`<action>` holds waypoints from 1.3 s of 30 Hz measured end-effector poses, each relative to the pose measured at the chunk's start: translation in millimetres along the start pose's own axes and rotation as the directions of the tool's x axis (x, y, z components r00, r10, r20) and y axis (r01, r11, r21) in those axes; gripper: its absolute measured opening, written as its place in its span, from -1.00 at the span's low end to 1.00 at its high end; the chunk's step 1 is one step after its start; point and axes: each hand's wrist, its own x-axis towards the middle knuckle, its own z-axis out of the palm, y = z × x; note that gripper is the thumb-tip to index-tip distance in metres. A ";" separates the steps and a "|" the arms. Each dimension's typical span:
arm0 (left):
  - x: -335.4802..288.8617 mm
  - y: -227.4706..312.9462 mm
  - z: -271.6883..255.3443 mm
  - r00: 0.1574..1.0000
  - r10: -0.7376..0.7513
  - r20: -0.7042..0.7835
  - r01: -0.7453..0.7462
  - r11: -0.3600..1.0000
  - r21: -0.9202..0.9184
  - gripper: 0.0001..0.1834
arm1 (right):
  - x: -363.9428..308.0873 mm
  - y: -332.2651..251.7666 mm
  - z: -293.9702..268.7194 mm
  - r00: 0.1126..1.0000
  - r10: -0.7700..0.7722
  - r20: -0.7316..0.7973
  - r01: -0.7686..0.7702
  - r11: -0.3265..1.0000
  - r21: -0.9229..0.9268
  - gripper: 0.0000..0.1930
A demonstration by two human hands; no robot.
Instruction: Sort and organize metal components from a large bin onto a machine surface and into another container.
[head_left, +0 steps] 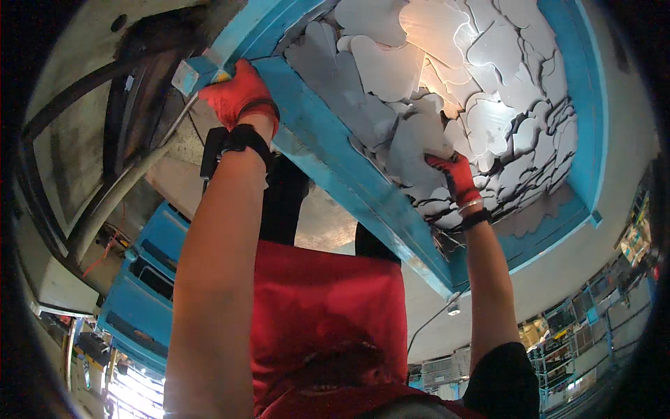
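My left hand (242, 99), in a red glove, is closed around the near left corner of a large blue metal bin (335, 160). Inside the bin lies a heap of flat grey metal pieces (384, 66) with wavy, rounded outlines. My right hand (455, 180), gloved in red and black, reaches over the near wall into the heap. Its thumb lies on the edge of one flat metal piece (417, 143), which it pinches; the fingers beneath are partly hidden. That piece is tilted and overlaps others.
Left of the bin, a thick hose (129, 171) curves past dark machine parts. Blue crates (143, 300) stand at the lower left. A thin cable (429, 321) hangs by the bin's near corner. Shelving (579, 335) stands at the far lower right.
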 end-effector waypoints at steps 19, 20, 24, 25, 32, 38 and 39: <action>11.8 -100.1 -183.7 0.748 0.403 0.528 -0.035 0.818 -0.575 -0.44 | -280.3 -254.6 108.7 0.942 -0.335 -0.017 0.331 0.921 0.205 -0.59; 15.6 -118.5 -199.5 0.725 0.391 0.567 0.013 0.815 -0.579 -0.44 | -292.3 -270.0 124.9 0.912 -0.409 0.002 0.398 0.889 0.228 -0.59; 28.4 -187.2 -282.3 0.730 0.219 0.647 0.197 0.839 -0.507 -0.51 | -295.3 -359.2 176.2 0.731 -0.600 0.324 0.673 0.712 -0.199 -0.61; 33.8 -217.5 -284.4 0.715 0.189 0.673 0.264 0.819 -0.510 -0.52 | -294.6 -380.5 198.4 0.601 -0.677 0.425 0.794 0.565 -0.223 -0.59; 38.3 -274.3 -331.2 0.593 0.048 0.804 0.676 0.512 -0.530 -0.64 | -311.8 -539.3 376.4 0.508 -0.567 0.648 0.489 0.810 0.325 -0.50; 49.1 -277.9 -358.6 0.579 0.016 0.815 0.760 0.353 -0.546 -0.70 | -239.4 -635.2 508.0 0.342 -0.626 0.701 0.837 0.542 0.076 -0.65; 48.0 -284.8 -362.6 0.587 -0.027 0.809 0.775 0.306 -0.553 -0.71 | -245.1 -642.3 538.1 0.522 -0.503 0.689 0.628 0.773 0.088 -0.68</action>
